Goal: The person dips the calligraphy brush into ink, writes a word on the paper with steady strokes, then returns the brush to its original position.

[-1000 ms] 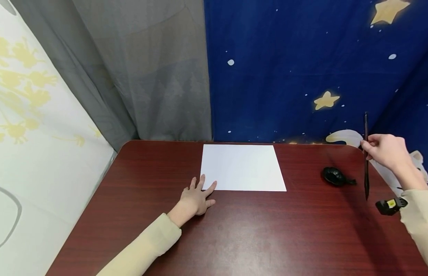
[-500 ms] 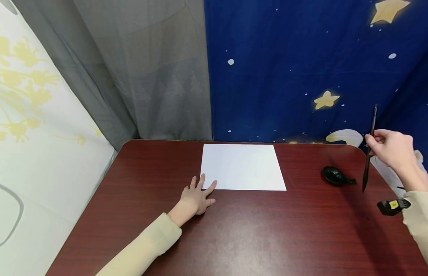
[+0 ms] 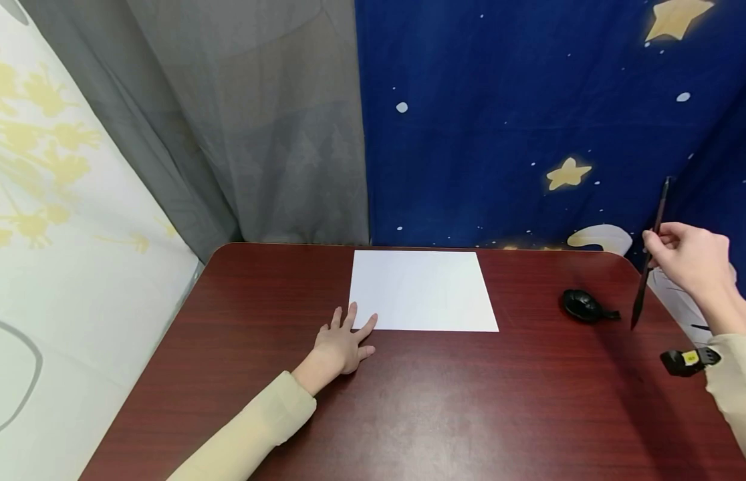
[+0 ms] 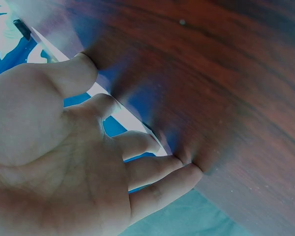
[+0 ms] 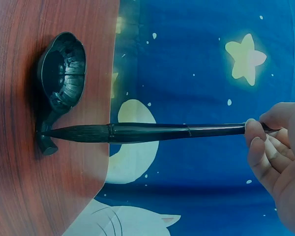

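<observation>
The brush (image 5: 152,132) is hanging bristles (image 5: 83,133) down, slightly tilted, over the right side of the table (image 3: 457,401); the right hand (image 3: 696,260) is pinching its handle between thumb and fingertips; the tip is hovering near the stem (image 5: 49,146) of the dish (image 3: 582,306), overlapping it in the right wrist view but standing just to its right in the head view; the bristles are looking dark, though whether they are loaded cannot be told.

The left hand (image 3: 338,349) is lying with its fingers straight and spread, touching the near left corner of the paper (image 3: 427,290); the paper is lying flat by the table's far edge, showing no mark, well apart from the brush.

The step in hand is seemingly that of handling the brush beside the dish while the left hand is steadying the paper; the next move would be calling for a light, steady pinch, the tip clearing the stem.
</observation>
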